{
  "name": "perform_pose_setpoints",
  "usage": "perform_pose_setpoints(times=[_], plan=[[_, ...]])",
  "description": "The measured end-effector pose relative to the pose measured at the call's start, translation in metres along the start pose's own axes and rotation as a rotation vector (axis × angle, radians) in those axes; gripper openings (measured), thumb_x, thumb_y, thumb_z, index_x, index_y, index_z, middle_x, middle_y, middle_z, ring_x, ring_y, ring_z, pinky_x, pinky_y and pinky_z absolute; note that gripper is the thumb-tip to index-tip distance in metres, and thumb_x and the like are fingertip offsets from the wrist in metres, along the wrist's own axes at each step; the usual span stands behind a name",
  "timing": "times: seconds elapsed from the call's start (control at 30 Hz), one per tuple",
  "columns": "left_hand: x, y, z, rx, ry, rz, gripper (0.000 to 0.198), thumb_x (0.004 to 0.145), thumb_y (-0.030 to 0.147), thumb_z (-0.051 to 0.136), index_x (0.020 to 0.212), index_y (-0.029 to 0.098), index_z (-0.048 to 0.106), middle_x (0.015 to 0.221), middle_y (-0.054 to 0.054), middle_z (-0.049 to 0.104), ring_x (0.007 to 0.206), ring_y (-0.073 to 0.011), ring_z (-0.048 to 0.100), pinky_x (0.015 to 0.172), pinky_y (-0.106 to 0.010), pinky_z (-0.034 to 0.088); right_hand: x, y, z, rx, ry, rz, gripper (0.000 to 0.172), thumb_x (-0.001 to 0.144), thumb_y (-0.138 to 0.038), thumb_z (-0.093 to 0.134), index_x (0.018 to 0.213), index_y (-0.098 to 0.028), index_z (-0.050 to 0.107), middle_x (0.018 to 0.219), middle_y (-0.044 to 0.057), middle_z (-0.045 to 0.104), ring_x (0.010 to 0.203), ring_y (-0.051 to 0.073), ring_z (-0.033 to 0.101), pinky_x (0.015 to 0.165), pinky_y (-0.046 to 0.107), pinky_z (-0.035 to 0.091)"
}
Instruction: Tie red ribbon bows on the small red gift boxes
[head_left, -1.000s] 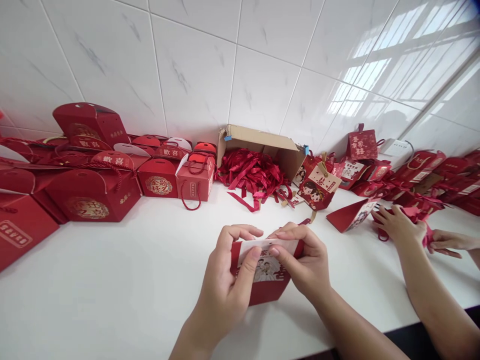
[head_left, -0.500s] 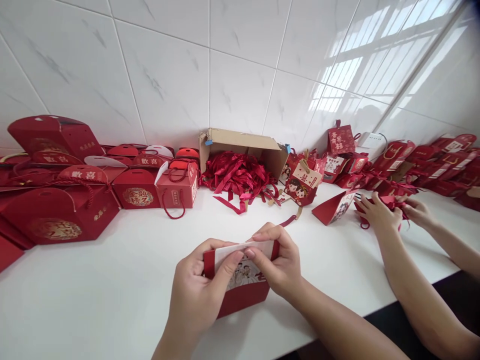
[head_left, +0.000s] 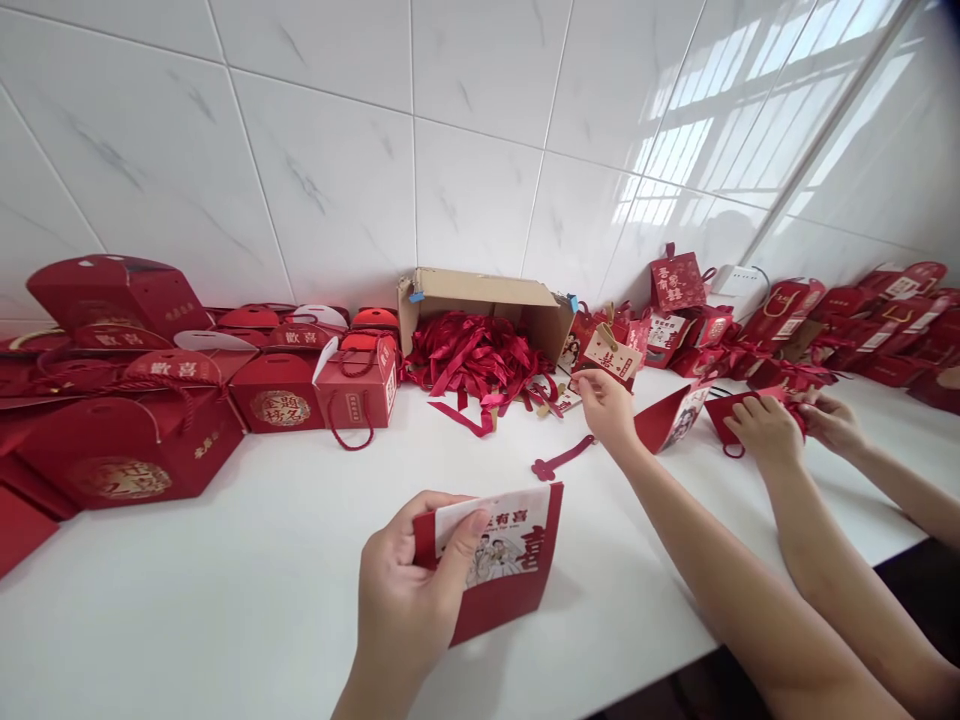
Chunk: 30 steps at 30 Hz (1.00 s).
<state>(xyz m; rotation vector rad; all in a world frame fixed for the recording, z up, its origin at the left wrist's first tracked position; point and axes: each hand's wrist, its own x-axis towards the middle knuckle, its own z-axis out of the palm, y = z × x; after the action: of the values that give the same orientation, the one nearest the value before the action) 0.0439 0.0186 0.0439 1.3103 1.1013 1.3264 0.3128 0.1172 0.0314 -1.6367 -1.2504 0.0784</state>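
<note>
My left hand (head_left: 409,575) grips the left side of a red gift box (head_left: 499,605), thumb across its front. The box is folded rather flat and tilted. Its white panel bears a drawing of a couple and red characters. Farther off, my right hand (head_left: 611,415) is stretched out with its fingertips pinched together at a standing wedding gift box (head_left: 611,355). Whatever lies between those fingertips is hidden. Below that hand, a dark red strap (head_left: 566,458) with a flower-shaped end lies on the white table (head_left: 262,600).
A cardboard box (head_left: 487,285) spills red ribbons (head_left: 480,355) by the tiled wall. Red gift boxes (head_left: 277,395) line the left; more (head_left: 787,310) stand at right. A co-worker's hands (head_left: 772,430) handle a red box (head_left: 724,415), near a folded red card box (head_left: 667,415).
My right hand has let go of the gift box and reached forward and right to the standing box. My left hand keeps hold; the box's printed panel and the flower-ended strap now show more fully.
</note>
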Motion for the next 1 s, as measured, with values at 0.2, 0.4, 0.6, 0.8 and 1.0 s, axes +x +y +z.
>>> perform_pose_setpoints(times=[0.2,0.4,0.6,0.8,1.0], plan=[[0.0,-0.001,0.0,-0.012,0.006,-0.017,0.024,0.074,0.042,0.07,0.066,0.02,0.064,0.051,0.002,0.065,0.051,-0.0159,0.064,0.047,-0.021,0.053,0.044,0.063,0.029,-0.258,-0.093,0.253,0.03,0.093,-0.033,0.057,0.118,-0.017,0.058,0.119,0.008,0.06,0.101,0.02,0.062,0.086,0.041,0.053],[0.0,-0.003,-0.001,-0.023,-0.009,-0.047,0.029,0.072,0.047,0.071,0.066,0.019,0.065,0.054,0.0,0.067,0.051,-0.0158,0.063,0.047,-0.02,0.053,0.056,0.076,0.043,-0.397,-0.181,0.269,0.031,0.093,-0.033,0.056,0.121,-0.018,0.056,0.124,0.009,0.058,0.105,0.021,0.06,0.089,0.043,0.053],[-0.001,-0.003,-0.001,0.021,0.022,-0.048,0.029,0.072,0.047,0.07,0.065,0.02,0.065,0.053,0.001,0.066,0.05,-0.016,0.064,0.049,-0.021,0.055,0.068,0.079,0.062,-0.408,-0.146,0.343,0.032,0.093,-0.033,0.056,0.12,-0.017,0.057,0.123,0.01,0.058,0.105,0.022,0.061,0.088,0.043,0.053],[-0.003,-0.003,0.001,-0.017,0.057,-0.085,0.023,0.072,0.042,0.071,0.065,0.021,0.065,0.055,0.002,0.068,0.053,-0.0156,0.066,0.05,-0.02,0.056,0.068,0.083,0.068,-0.214,-0.049,0.326,0.03,0.093,-0.032,0.056,0.119,-0.017,0.057,0.122,0.009,0.059,0.103,0.021,0.061,0.087,0.042,0.053],[-0.005,-0.002,0.001,-0.031,0.069,-0.082,0.019,0.071,0.039,0.072,0.066,0.021,0.066,0.056,0.002,0.068,0.051,-0.0147,0.065,0.049,-0.019,0.055,0.079,0.05,0.054,0.12,0.111,0.207,0.029,0.091,-0.027,0.059,0.117,-0.013,0.059,0.113,0.01,0.063,0.098,0.02,0.064,0.084,0.04,0.055]])
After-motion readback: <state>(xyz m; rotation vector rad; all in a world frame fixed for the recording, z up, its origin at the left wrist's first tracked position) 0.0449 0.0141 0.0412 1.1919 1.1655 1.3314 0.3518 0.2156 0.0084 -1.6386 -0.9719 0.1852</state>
